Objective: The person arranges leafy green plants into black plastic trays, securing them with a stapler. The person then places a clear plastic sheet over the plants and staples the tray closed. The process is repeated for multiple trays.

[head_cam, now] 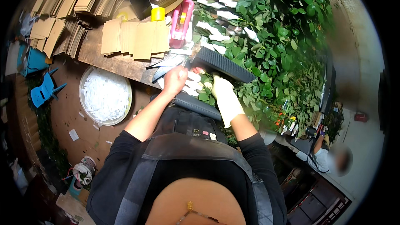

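My bare left hand (pixel 175 80) is curled, thumb on top, at the left end of a black trough with ribbed padded sides (pixel 225 64). White-sleeved flower heads (pixel 191 86) lie against its right side; whether it holds one is hidden. My right hand (pixel 222 87), in a pale yellow glove, reaches into the trough among leafy stems (pixel 204 95), its fingertips partly hidden by the far side. A pinkish rose bloom (pixel 197 70) shows between the hands. The near padded side (pixel 197 106) runs in front of my apron.
Cardboard sheets (pixel 136 39), a pink tape dispenser (pixel 181 25), a yellow tape roll (pixel 158 14) and a phone (pixel 139 2) lie on the wooden table (pixel 103 64). Sleeved flowers (pixel 225 14) pile up beyond. A tub of white strips (pixel 105 95) stands left. Another person (pixel 322 159) works at right.
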`<state>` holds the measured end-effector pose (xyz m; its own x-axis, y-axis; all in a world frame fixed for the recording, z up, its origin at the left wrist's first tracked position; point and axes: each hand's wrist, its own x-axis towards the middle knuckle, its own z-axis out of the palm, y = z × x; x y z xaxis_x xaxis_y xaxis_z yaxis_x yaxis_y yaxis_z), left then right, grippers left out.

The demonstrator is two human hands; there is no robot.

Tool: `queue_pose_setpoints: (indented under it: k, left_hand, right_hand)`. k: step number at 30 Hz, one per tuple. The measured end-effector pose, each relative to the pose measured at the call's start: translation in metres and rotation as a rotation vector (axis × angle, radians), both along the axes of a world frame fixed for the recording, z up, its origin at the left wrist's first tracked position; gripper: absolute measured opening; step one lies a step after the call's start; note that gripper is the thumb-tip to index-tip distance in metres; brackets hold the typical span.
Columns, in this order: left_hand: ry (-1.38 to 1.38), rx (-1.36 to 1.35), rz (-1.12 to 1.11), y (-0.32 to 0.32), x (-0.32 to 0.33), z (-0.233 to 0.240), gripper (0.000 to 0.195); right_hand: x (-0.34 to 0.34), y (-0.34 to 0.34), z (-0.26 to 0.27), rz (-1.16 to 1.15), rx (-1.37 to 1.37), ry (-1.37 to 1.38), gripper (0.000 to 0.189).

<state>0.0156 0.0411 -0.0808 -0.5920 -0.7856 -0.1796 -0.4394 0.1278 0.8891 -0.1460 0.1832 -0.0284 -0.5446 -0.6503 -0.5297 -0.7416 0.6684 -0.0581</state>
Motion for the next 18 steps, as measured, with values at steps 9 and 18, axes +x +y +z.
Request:
queue_pose_setpoints:
  k: [9,18]
  left_hand:
    - [-0.345,-0.05,-0.529,-0.036,0.016,0.05,0.042]
    - [0.043,0.248,-0.17,-0.006,0.037,0.006,0.022]
  right_hand:
    - [0.002,0.002,0.018,0.014,0.023,-0.151,0.084]
    - [0.006,0.009,0.006,0.014,-0.039,-0.082,0.082]
